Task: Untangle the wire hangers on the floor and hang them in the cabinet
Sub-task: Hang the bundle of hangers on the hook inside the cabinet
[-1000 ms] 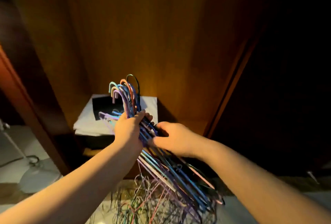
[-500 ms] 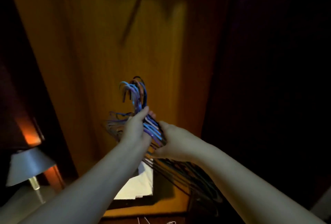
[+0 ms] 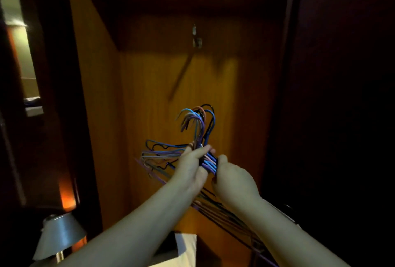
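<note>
Wire hangers (image 3: pixel 208 163) are held up as one bunch in both hands, in front of the open cabinet (image 3: pixel 149 96), whose orange-brown back wall fills the middle of the view. A lamp (image 3: pixel 59 234) with a grey shade stands at the lower left, outside the cabinet. The left hand (image 3: pixel 190 168) has its fingers curled round the necks of the bunch. The right hand (image 3: pixel 233 181), just beside it, grips the wires lower down, thumb on top. The hooks stand up above the hands; the shoulders fan out leftward and trail down past the right forearm. A small metal fitting (image 3: pixel 195 40) sits high on the back wall, well above the hooks.
</note>
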A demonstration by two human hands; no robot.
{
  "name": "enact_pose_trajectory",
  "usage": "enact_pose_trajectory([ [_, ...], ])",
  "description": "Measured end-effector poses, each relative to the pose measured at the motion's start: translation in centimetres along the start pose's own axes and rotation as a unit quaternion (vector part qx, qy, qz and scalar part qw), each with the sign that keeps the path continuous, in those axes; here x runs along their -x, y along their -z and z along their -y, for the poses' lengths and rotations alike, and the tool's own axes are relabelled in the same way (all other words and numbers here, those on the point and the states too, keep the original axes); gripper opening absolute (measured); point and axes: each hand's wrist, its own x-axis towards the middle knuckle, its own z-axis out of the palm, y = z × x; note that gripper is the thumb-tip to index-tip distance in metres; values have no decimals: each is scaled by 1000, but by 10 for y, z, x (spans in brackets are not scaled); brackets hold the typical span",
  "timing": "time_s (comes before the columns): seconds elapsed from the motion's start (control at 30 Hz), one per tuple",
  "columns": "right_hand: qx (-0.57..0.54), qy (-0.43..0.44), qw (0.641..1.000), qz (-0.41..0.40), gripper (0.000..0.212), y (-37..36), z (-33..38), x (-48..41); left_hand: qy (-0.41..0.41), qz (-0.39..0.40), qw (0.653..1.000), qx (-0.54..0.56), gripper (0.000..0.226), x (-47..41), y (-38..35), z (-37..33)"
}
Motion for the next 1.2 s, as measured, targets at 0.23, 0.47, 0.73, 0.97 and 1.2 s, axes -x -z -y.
enact_pose_trajectory([
  [0.23,31,-7,999,-43,21,25,2,-47,49,123,950,-283,21,-24,4,-74],
  [0.47,-79,-71,992,-74,10,55,-37,-140,-192,45,862,-467,19,-82,-26,-189],
  [0.73,-164,-59,982,-80,9,59,-77,-291,-389,-58,740,-546,51,-228,-119,-212],
  [0.97,-164,-24,985,-41,10,60,-102,-420,-494,-65,751,-432,40,-349,-179,-201],
  [1.2,-185,-1,980,-69,3,68,-109,-508,-654,-107,622,-417,11,-394,-173,-201],
])
